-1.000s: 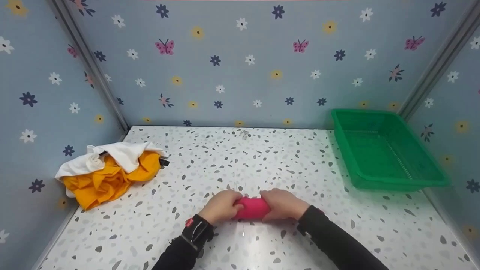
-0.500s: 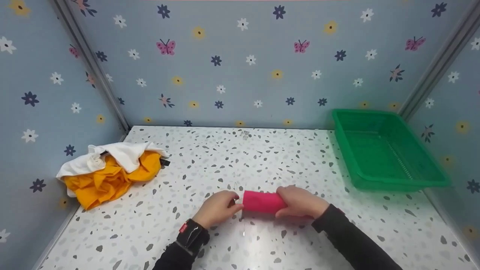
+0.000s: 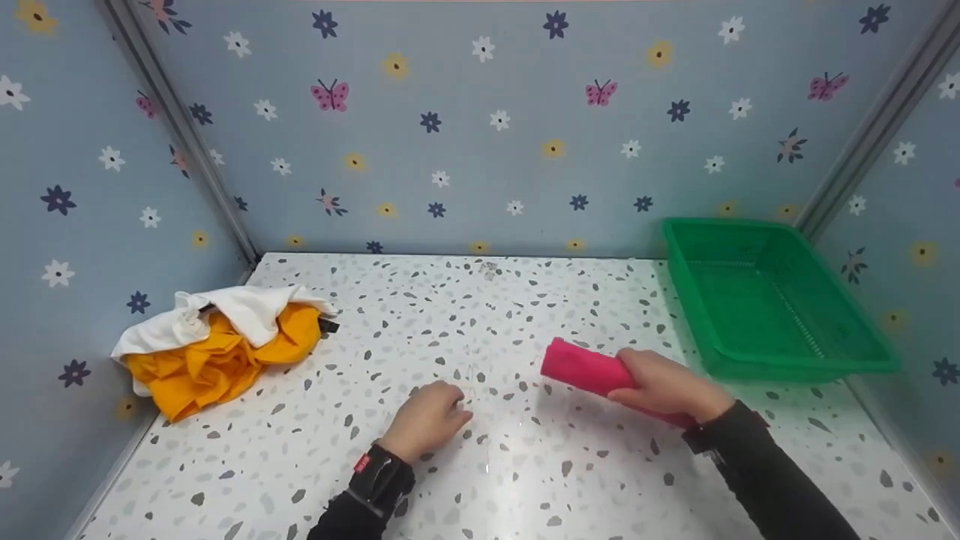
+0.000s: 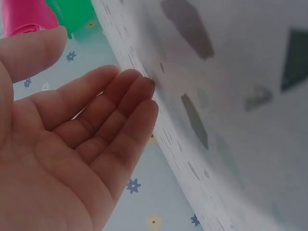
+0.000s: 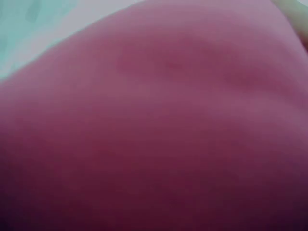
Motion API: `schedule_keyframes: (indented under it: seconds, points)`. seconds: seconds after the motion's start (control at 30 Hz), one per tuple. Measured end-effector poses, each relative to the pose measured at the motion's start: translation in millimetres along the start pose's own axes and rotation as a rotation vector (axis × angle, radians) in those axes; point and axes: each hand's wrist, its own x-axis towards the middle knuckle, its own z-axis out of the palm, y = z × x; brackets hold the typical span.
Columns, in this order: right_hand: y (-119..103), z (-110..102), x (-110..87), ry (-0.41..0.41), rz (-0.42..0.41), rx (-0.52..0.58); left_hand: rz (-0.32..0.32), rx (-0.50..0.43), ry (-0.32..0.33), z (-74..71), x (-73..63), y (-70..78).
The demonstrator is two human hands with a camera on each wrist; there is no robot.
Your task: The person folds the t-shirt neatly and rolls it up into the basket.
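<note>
A pink cloth roll [image 3: 581,366] is held in my right hand [image 3: 669,382], thumb on the near side and fingers over the top. It slants, its left end pointing away to the upper left and its other end running under the wrist. Blurred pink fabric [image 5: 154,120] fills most of the right wrist view. My left hand [image 3: 424,421] holds nothing and is low over the table at centre. In the left wrist view its fingers [image 4: 130,130] are loosely bent, and the roll's spiral end [image 4: 30,19] shows beyond the thumb.
A green plastic basket [image 3: 806,365] stands at the right, beyond my right hand. White and orange crumpled fabric [image 3: 202,367] lies against the left wall. Patterned panels [image 3: 480,150] enclose the speckled table [image 3: 420,315] at the back and sides.
My left hand has let go of the pink cloth roll and moved slightly left. My right hand has carried the roll right and away from me, tilting it.
</note>
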Motion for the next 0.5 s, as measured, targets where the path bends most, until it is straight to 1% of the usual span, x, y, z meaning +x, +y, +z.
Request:
schedule_keyframes:
  seconds: [0.2,0.4,0.5]
  points:
    - [15.8,-26.4,-19.2,0.036,0.069,0.015,-0.018,0.044,0.003,0.5,-1.7,-0.3]
    - [36.4,-56.7,-38.2,0.126,0.09,0.0,-0.021,0.071,0.004,-1.1,-5.4,0.6]
    - [48.7,-70.7,-45.5,0.174,0.084,-0.008,-0.019,0.084,-0.002,-3.5,-7.7,1.5]
